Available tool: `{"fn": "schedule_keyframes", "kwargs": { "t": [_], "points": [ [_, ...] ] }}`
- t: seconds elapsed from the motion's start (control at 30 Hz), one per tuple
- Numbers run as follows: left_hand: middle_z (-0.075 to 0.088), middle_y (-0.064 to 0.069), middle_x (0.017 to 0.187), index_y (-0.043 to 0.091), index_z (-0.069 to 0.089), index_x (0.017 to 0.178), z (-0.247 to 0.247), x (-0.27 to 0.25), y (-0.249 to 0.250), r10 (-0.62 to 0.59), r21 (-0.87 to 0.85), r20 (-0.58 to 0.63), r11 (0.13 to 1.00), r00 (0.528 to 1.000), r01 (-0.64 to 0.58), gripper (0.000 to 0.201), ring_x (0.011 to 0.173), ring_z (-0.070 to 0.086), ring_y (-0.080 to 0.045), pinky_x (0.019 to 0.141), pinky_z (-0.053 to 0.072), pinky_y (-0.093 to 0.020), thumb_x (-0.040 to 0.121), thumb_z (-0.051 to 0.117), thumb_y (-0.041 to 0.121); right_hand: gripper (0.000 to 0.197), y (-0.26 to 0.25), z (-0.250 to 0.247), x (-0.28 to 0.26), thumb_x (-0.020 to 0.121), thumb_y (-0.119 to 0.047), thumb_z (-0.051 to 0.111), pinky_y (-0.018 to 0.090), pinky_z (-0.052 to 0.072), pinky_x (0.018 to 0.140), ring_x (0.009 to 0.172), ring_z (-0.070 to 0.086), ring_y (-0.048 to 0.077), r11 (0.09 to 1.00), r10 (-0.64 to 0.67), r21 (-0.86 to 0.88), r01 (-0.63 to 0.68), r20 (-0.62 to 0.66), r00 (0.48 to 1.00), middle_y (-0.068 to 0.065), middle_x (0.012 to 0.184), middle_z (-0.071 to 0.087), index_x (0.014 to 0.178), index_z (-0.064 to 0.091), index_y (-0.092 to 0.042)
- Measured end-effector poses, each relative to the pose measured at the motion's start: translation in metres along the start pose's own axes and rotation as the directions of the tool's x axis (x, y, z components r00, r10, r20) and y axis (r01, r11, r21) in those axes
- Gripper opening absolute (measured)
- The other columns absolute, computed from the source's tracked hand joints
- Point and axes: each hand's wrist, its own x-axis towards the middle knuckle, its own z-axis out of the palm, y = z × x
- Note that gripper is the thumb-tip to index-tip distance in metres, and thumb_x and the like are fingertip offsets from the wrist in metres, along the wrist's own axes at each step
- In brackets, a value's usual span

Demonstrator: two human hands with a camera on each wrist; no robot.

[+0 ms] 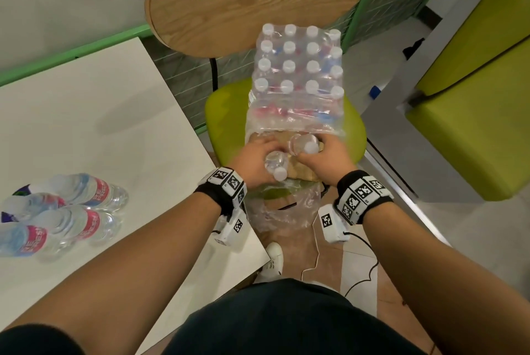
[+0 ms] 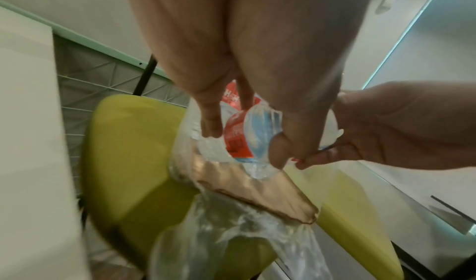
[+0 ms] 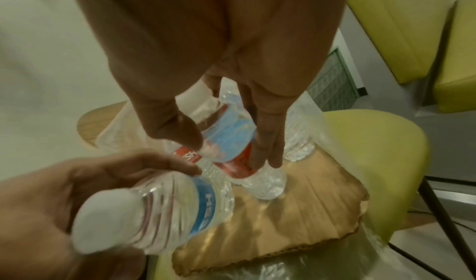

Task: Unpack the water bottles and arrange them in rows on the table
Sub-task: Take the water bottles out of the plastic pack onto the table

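A shrink-wrapped pack of water bottles [image 1: 298, 76] stands on a green chair seat [image 1: 226, 113], its near end torn open over a cardboard base [image 1: 301, 171]. My left hand [image 1: 258, 159] grips one clear bottle [image 1: 276, 165] with a white cap and red-and-blue label [image 2: 239, 140], lifted above the cardboard. My right hand [image 1: 324, 159] grips a second bottle [image 1: 304, 144] by its label [image 3: 229, 148], its base low over the cardboard [image 3: 283, 209]. Several bottles [image 1: 74, 211] lie on their sides on the white table [image 1: 86, 113] at the near left.
Torn plastic wrap [image 1: 284, 208] hangs off the chair's front edge. The chair's wooden back [image 1: 252, 1] rises behind the pack. A green bench [image 1: 470, 102] stands at the right. A cable [image 1: 358, 268] trails over the floor by my shoe [image 1: 272, 262].
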Motion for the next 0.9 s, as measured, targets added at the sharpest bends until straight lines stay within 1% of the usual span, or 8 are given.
{"fn": "schedule_keyframes", "kwargs": {
  "t": [0.17, 0.27, 0.4, 0.5, 0.6, 0.7, 0.8, 0.9],
  "points": [
    [0.064, 0.014, 0.12, 0.043, 0.06, 0.121, -0.015, -0.042, -0.024, -0.104, -0.34, -0.114, 0.939, 0.988, 0.06, 0.066, 0.1, 0.065, -0.006, 0.089, 0.057, -0.036, 0.061, 0.082, 0.024, 0.036, -0.016, 0.007, -0.012, 0.064, -0.014, 0.074, 0.01, 0.038, 0.047, 0.066, 0.058, 0.01, 0.968, -0.101, -0.214, 0.128, 0.131, 0.986, -0.005, 0.101, 0.065, 0.093, 0.06, -0.03],
    [0.068, 0.012, 0.107, 0.039, 0.063, 0.118, -0.033, -0.066, -0.038, -0.208, -0.434, -0.194, 0.895, 0.959, 0.106, 0.056, 0.089, 0.068, -0.005, 0.079, 0.06, -0.036, 0.069, 0.08, 0.018, 0.033, -0.034, 0.004, -0.016, 0.065, -0.02, 0.072, 0.017, 0.04, 0.052, 0.071, 0.06, 0.013, 0.946, -0.062, -0.299, 0.125, 0.211, 0.976, -0.005, 0.101, 0.065, 0.093, 0.06, -0.032],
    [0.06, -0.012, 0.112, 0.033, 0.051, 0.122, -0.06, -0.097, -0.049, -0.317, -0.724, -0.227, 0.687, 0.921, 0.058, 0.045, 0.084, 0.073, -0.03, 0.069, 0.061, -0.049, 0.088, 0.07, 0.012, 0.034, -0.064, 0.009, -0.025, 0.059, -0.03, 0.067, 0.028, 0.052, 0.064, 0.079, 0.063, 0.013, 0.899, -0.046, -0.384, 0.212, 0.398, 0.916, -0.015, 0.092, 0.063, 0.091, 0.061, -0.038],
    [0.064, -0.015, 0.105, 0.035, 0.048, 0.113, -0.087, -0.118, -0.06, -0.409, -0.679, -0.293, 0.725, 0.864, 0.113, 0.034, 0.067, 0.071, -0.033, 0.064, 0.061, -0.045, 0.09, 0.062, 0.014, 0.04, -0.087, 0.034, -0.029, 0.052, -0.05, 0.063, 0.037, 0.055, 0.072, 0.085, 0.06, 0.008, 0.784, -0.132, -0.495, 0.375, 0.457, 0.879, -0.022, 0.092, 0.06, 0.091, 0.059, -0.048],
    [0.066, -0.006, 0.098, 0.039, 0.046, 0.111, -0.113, -0.135, -0.082, -0.44, -0.494, -0.331, 0.835, 0.835, 0.244, 0.031, 0.069, 0.067, -0.031, 0.065, 0.058, -0.044, 0.089, 0.059, 0.023, 0.042, -0.117, 0.059, -0.04, 0.062, -0.06, 0.062, 0.025, 0.048, 0.064, 0.075, 0.056, 0.005, 0.638, -0.147, -0.621, 0.456, 0.483, 0.863, -0.015, 0.09, 0.063, 0.103, 0.058, -0.047],
    [0.062, -0.007, 0.096, 0.034, 0.043, 0.117, -0.128, -0.148, -0.112, -0.505, -0.289, -0.328, 0.858, 0.798, 0.424, 0.032, 0.07, 0.058, -0.024, 0.067, 0.045, -0.035, 0.09, 0.057, 0.024, 0.04, -0.135, 0.096, -0.045, 0.081, -0.036, 0.07, 0.014, 0.047, 0.056, 0.074, 0.06, 0.006, 0.83, -0.059, -0.427, 0.359, 0.573, 0.818, -0.006, 0.097, 0.065, 0.117, 0.053, -0.033],
    [0.063, -0.011, 0.097, 0.03, 0.042, 0.12, -0.131, -0.158, -0.138, -0.563, -0.248, -0.297, 0.826, 0.772, 0.507, 0.033, 0.076, 0.06, -0.026, 0.067, 0.046, -0.036, 0.09, 0.053, 0.019, 0.045, -0.147, 0.138, -0.042, 0.081, -0.031, 0.071, 0.036, 0.057, 0.071, 0.08, 0.067, 0.019, 0.861, -0.11, -0.346, 0.372, 0.588, 0.801, 0.001, 0.1, 0.064, 0.119, 0.047, -0.029],
    [0.064, -0.011, 0.104, 0.031, 0.042, 0.12, -0.134, -0.161, -0.149, -0.596, -0.263, -0.314, 0.802, 0.739, 0.536, 0.037, 0.087, 0.064, -0.032, 0.078, 0.055, -0.045, 0.088, 0.055, 0.017, 0.046, -0.158, 0.168, -0.038, 0.081, -0.035, 0.071, 0.037, 0.055, 0.074, 0.083, 0.062, 0.021, 0.851, -0.142, -0.339, 0.4, 0.585, 0.799, 0.002, 0.098, 0.063, 0.119, 0.046, -0.029]
  ]
}}
